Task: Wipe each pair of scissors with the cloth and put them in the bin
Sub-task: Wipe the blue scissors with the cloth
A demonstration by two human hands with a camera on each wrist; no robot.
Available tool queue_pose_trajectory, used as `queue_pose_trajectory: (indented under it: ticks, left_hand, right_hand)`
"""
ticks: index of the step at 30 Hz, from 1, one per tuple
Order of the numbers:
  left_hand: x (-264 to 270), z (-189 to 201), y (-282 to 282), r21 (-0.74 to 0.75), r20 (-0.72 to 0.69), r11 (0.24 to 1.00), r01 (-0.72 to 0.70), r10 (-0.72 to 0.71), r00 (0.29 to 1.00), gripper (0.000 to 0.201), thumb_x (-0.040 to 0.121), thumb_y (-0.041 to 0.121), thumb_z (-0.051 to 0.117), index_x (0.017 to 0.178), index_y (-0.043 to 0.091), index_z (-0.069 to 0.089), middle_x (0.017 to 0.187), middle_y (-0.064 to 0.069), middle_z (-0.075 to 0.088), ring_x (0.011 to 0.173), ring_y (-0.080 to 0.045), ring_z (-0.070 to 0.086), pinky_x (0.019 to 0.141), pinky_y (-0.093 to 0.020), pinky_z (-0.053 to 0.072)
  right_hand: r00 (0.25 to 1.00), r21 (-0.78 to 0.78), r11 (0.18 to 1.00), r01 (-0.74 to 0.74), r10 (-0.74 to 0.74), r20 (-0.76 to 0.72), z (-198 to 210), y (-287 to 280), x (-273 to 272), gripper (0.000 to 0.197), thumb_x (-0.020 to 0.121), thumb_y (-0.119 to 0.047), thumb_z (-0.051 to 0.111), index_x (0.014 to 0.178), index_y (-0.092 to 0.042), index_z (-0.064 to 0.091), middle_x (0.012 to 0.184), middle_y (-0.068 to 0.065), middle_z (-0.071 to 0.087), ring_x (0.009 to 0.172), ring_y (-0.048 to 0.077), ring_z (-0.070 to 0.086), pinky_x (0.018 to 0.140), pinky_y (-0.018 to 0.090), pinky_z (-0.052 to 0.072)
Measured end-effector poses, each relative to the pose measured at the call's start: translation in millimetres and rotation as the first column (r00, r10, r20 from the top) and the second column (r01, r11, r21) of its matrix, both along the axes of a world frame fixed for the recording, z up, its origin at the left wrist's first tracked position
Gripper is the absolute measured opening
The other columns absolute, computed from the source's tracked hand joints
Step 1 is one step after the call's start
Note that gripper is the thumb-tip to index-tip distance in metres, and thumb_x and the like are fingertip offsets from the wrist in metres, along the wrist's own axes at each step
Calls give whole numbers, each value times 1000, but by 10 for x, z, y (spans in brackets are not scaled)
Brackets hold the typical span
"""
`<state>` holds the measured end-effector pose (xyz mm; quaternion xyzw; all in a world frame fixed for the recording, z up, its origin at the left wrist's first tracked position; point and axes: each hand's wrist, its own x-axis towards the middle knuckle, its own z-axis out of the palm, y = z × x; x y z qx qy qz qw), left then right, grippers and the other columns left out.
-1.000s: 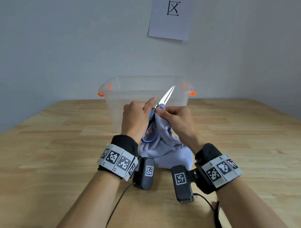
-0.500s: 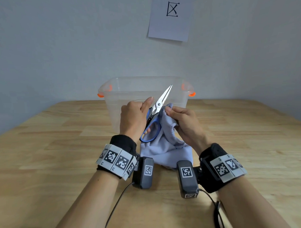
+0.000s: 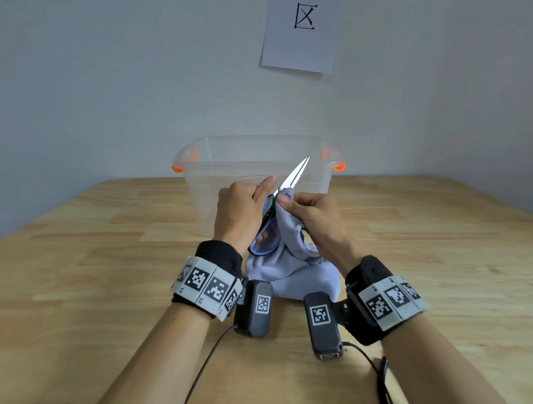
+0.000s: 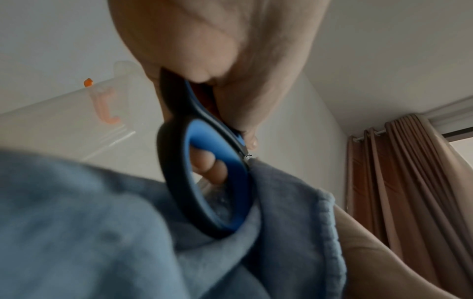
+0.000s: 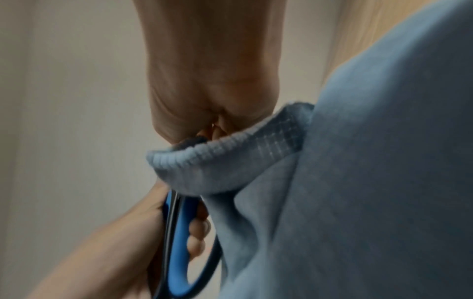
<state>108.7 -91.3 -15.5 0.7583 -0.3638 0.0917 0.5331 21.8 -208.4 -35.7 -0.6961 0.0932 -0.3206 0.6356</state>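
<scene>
A pale grey wall (image 3: 104, 86) rises behind the light wooden table (image 3: 80, 268) where I work, and a sheet of paper (image 3: 301, 28) with a black drawn mark hangs on it, above and a little right of centre; my left wrist view also catches brown curtains (image 4: 399, 172) off to the right of the room. Over the middle of the table I hold the scissors (image 3: 284, 189), blades together and pointing up and away to the right, the tips showing in front of the bin. My left hand (image 3: 241, 211) is clamped on the black-and-blue handle loop (image 4: 204, 182), fingers curled through it, the forefinger lying straight along the top. My right hand (image 3: 314, 218) pinches the light blue cloth (image 3: 292, 270) against the base of the blades, thumb and fingers closed on a fold of it; the rest of the cloth hangs down and bunches on the table between my wrists. Just beyond my hands, toward the wall, stands the clear plastic bin (image 3: 228, 173) with orange clips (image 3: 176, 168) at its left and right rim. I cannot tell through its cloudy walls whether anything lies inside. Thin black cables (image 3: 204, 367) trail from my wrist cameras toward the near edge.
</scene>
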Motion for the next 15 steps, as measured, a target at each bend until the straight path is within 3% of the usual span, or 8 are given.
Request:
queue_pose_trajectory:
  ticks: [3, 7, 11, 15]
  left_hand:
    - [-50, 16, 2, -9, -28, 1000, 18, -18, 999, 67, 99, 44, 57, 46, 11, 31, 35, 7, 26, 31, -13, 30, 39, -14, 27]
    - [-59, 15, -19, -1, 8, 1000, 21, -21, 1000, 67, 101, 39, 55, 46, 9, 33, 34, 6, 28, 32, -15, 32, 40, -15, 27]
    - [-60, 2, -27, -6, 51, 999, 43, -43, 998, 64, 103, 36, 52, 49, 6, 35, 42, -9, 36, 28, -15, 41, 37, -19, 31]
    - [-60, 8, -15, -17, 17, 999, 30, -30, 999, 63, 103, 37, 50, 51, 4, 39, 46, -25, 48, 32, -27, 55, 35, -23, 37]
  right_hand:
    - [990, -68, 989, 130, -126, 58, -42, 33, 51, 52, 92, -28, 70, 71, 18, 57, 60, 11, 50, 59, 19, 44, 57, 34, 37]
    - [961, -77, 960, 270, -263, 84, -29, 60, 91, 51, 89, -29, 73, 65, 13, 57, 55, 9, 46, 56, 17, 40, 53, 31, 34]
    - [941, -12, 946, 325, -322, 109, -33, 54, 111, 49, 89, -24, 74, 60, 11, 54, 53, 6, 43, 53, 15, 38, 51, 27, 32]
    - [943, 55, 957, 285, -290, 162, -89, 70, 137, 46, 91, -24, 72, 54, 0, 58, 51, 5, 47, 56, 17, 43, 54, 32, 36]
